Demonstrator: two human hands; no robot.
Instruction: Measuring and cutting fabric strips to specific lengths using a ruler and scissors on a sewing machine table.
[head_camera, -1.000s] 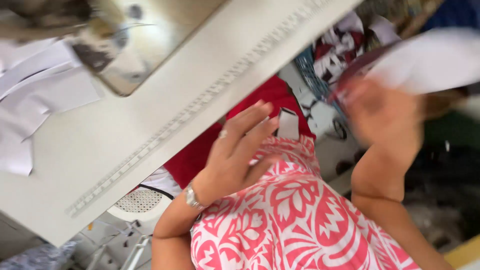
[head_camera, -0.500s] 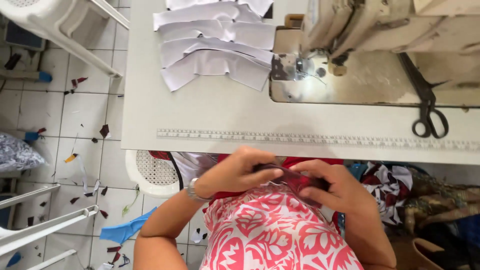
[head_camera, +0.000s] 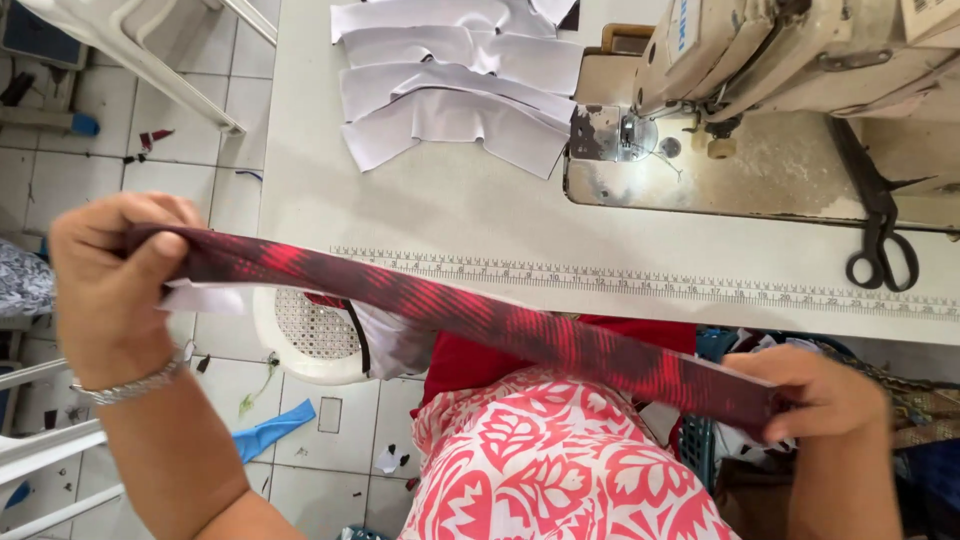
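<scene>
Hands spread wide, left hand raised, right hand low, each pinching an end of red-and-dark fabric strip, taut between.

label: blue printed mark, upright, on the cream sewing machine arm, top centre | sticker: pale rectangle, on machine body, top right corner, partly cut off | packages, signs, screens: none seen
</scene>
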